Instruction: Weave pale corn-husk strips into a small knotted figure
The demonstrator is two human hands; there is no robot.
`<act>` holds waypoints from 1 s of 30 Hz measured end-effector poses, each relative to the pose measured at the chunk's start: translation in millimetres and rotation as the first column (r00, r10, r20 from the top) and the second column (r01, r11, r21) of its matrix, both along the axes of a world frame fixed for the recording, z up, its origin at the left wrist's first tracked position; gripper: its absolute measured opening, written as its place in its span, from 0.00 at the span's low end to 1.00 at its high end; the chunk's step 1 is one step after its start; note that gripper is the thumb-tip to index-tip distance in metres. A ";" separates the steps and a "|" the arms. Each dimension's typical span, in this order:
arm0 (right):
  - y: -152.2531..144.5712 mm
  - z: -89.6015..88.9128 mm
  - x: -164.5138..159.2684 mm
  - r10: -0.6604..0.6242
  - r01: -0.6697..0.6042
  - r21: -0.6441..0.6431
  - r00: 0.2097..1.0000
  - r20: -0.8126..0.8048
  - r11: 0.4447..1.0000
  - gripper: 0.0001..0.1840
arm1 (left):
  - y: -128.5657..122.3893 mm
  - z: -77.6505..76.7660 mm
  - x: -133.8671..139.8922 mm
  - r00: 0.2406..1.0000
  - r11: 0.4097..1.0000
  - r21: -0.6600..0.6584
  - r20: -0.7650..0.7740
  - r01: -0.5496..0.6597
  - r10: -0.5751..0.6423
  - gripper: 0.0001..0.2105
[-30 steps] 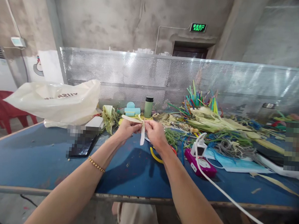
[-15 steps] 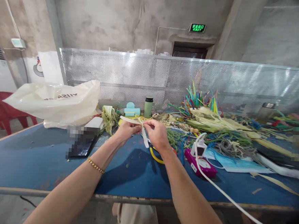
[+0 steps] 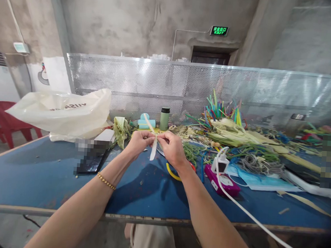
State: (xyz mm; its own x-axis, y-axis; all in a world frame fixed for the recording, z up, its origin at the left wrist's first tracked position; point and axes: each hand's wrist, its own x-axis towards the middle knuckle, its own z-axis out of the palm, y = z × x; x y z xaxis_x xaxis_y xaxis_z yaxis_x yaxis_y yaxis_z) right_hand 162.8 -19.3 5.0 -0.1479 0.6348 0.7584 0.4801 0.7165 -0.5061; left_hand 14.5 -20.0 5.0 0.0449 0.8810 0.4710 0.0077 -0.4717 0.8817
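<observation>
Left hand [image 3: 138,144] and right hand [image 3: 173,147] finger-pinch a pale, flat, husk-like strip [image 3: 153,152], perhaps knotting it; tightening would need even tension.

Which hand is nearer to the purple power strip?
Right. The right hand is left of the purple power strip; the left hand is farther off on that same side.

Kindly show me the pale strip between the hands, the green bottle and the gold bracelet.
Pale strip [image 3: 153,151]: head view, its hanging lower part.
Green bottle [image 3: 164,121]: head view, middle of its body.
Gold bracelet [image 3: 106,182]: head view, middle of its visible band.
</observation>
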 end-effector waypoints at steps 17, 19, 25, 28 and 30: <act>-6.4 1.2 -2.8 -0.143 0.143 0.006 0.982 0.124 0.990 0.13 | 9.4 -4.5 1.0 0.986 0.994 0.007 0.126 0.108 -0.108 0.11; -6.1 0.9 -3.3 -0.182 0.181 0.019 0.974 0.133 0.983 0.12 | 6.3 -3.5 1.7 0.971 0.979 -0.015 0.132 0.203 -0.199 0.13; -18.9 4.4 -11.0 -0.290 0.286 0.056 0.920 0.263 0.957 0.10 | 2.3 -2.8 4.7 0.982 0.988 -0.022 0.111 0.155 -0.152 0.13; -22.9 3.9 -15.9 -0.313 0.322 0.016 0.906 0.285 0.947 0.09 | 3.0 -2.9 6.2 0.986 0.994 -0.028 0.136 0.102 -0.097 0.12; -22.3 2.2 -17.5 -0.313 0.328 -0.009 0.910 0.272 0.945 0.10 | 2.3 -2.3 6.8 0.990 0.996 -0.025 0.112 0.089 -0.086 0.12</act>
